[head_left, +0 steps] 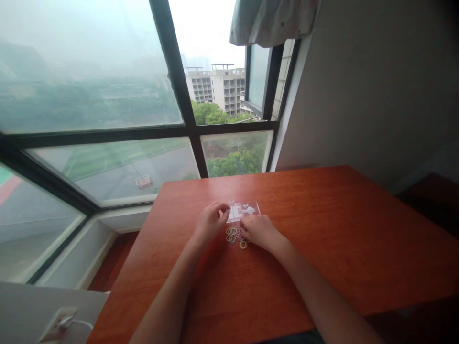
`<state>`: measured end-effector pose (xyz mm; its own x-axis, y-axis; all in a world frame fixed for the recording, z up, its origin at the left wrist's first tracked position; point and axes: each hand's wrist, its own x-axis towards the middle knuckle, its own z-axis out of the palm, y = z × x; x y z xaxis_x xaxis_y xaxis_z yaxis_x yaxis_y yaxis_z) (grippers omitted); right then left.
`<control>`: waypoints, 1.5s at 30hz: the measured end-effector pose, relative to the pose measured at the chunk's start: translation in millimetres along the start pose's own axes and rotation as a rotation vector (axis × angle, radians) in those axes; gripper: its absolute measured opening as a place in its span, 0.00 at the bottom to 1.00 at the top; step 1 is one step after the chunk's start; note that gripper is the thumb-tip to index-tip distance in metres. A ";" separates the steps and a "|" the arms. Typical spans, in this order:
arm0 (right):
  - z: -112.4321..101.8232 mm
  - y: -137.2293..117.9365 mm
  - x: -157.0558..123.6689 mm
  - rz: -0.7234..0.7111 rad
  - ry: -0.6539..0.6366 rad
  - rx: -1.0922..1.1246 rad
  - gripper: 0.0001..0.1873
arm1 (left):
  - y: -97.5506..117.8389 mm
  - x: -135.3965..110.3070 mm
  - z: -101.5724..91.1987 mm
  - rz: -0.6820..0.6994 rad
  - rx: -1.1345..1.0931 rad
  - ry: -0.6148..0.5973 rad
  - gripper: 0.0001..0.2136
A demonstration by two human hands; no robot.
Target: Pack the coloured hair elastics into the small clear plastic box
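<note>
well, small pale rings [233,233] lie loose on the bench [333,239], just in front of a clear bag [249,210].
the rings form a loose cluster, with a yellowish ring [243,248] at its near edge. the right hand [258,230] bends down at the cluster's right side, fingers curled and tips hidden; whether it grips a ring, i cannot tell. the left hand [212,221] is half curled at the bag's left edge, and i cannot tell whether it pinches anything. beyond the bench is a dark-framed window [192,128], a grey curtain [272,21] hanging at its top.
</note>
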<state>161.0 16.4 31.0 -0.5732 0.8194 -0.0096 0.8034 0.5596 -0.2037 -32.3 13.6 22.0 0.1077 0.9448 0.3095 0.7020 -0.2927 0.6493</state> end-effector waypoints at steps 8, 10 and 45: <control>8.0 9.5 -3.8 -0.008 0.266 0.162 0.08 | 19.0 -0.9 0.9 -0.005 -0.184 -0.190 0.11; 10.7 9.2 -3.6 -0.033 0.327 0.183 0.08 | 22.4 -0.7 1.6 -0.006 -0.234 -0.208 0.12; 6.2 -13.4 1.4 0.154 -0.036 0.132 0.11 | -17.5 9.3 7.4 -0.060 0.114 0.174 0.04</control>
<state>148.4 9.3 27.7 -0.4525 0.8877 -0.0848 0.8552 0.4050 -0.3236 -38.4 28.6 8.4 -0.0523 0.9175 0.3943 0.7798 -0.2092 0.5901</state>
